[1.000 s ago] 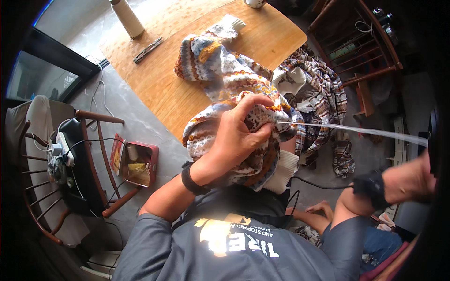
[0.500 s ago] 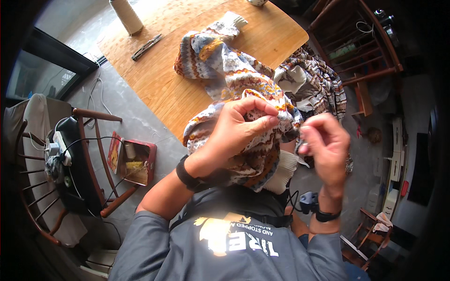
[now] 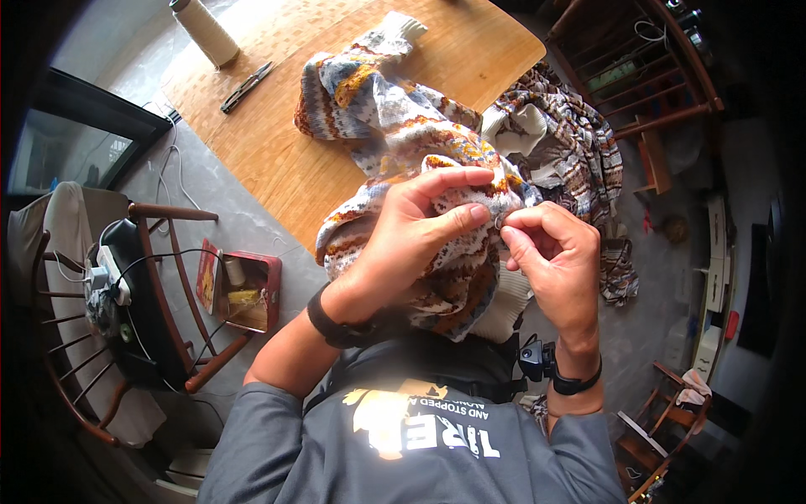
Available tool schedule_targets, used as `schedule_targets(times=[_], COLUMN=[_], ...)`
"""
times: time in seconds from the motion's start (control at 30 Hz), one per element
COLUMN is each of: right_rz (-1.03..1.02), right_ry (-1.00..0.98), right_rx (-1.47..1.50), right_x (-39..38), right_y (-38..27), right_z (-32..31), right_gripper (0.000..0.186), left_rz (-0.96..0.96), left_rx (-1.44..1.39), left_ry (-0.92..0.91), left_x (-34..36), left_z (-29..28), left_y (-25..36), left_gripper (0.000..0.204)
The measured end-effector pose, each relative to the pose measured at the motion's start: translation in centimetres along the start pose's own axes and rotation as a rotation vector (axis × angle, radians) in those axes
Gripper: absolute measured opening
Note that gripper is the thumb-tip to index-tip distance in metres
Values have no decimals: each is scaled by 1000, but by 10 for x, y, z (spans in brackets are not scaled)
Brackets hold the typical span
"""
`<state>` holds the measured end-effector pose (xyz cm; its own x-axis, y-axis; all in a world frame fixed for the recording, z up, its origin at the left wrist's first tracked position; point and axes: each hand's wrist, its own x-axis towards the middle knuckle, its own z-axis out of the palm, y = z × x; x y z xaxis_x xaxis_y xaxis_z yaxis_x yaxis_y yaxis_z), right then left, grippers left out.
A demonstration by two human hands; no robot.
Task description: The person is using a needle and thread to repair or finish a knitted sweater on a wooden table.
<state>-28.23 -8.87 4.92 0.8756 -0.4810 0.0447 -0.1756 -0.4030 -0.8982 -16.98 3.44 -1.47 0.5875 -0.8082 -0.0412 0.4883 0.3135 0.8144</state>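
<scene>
My left hand (image 3: 420, 231) grips the patterned knit garment (image 3: 353, 101), its thumb and forefinger pressing a bunched part of the fabric. My right hand (image 3: 546, 256) is beside it, thumb and forefinger pinched at the fabric's right side on something small and thin that I cannot make out. The garment, in white, brown, yellow and blue, lies across the wooden table (image 3: 252, 168) and drapes over its near edge toward my lap; a cream ribbed band (image 3: 499, 311) shows below my hands.
A thread cone (image 3: 204, 34) and a metal tool (image 3: 245, 87) lie on the table. A chair (image 3: 172, 210) with a power strip stands left, beside an open red tin (image 3: 243, 290). More knitwear (image 3: 588, 168) is heaped right, near a wooden rack (image 3: 638, 76).
My right hand has swung in from the far right, where a pale strand was stretched out, to pinch beside my left hand. My left thumb stays on the fabric.
</scene>
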Motion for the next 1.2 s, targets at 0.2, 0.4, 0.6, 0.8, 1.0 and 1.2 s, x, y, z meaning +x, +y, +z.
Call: schedule_targets(times=[0.2, 0.4, 0.6, 0.8, 1.0, 1.2], right_rz=[33, -84, -189, -180, -120, -7], right_ry=[-19, 114, 224, 96, 131, 209], right_rx=[2, 19, -150, -277, -191, 7], right_x=[0, -4, -5, -1, -1, -6], right_y=[0, 11, 12, 3, -1, -2], right_z=[-1, 10, 15, 4, 8, 20], right_gripper=[1, 4, 8, 2, 6, 4], left_rz=[17, -109, -98, -5, 0, -4], left_rx=[72, -85, -155, 14, 23, -66], left_ry=[6, 25, 39, 15, 39, 90], left_x=[0, -2, -2, -3, -4, -5], left_z=[0, 4, 9, 3, 3, 7], left_y=[-2, 5, 7, -1, -1, -4], left_gripper=[34, 36, 36, 34, 35, 36])
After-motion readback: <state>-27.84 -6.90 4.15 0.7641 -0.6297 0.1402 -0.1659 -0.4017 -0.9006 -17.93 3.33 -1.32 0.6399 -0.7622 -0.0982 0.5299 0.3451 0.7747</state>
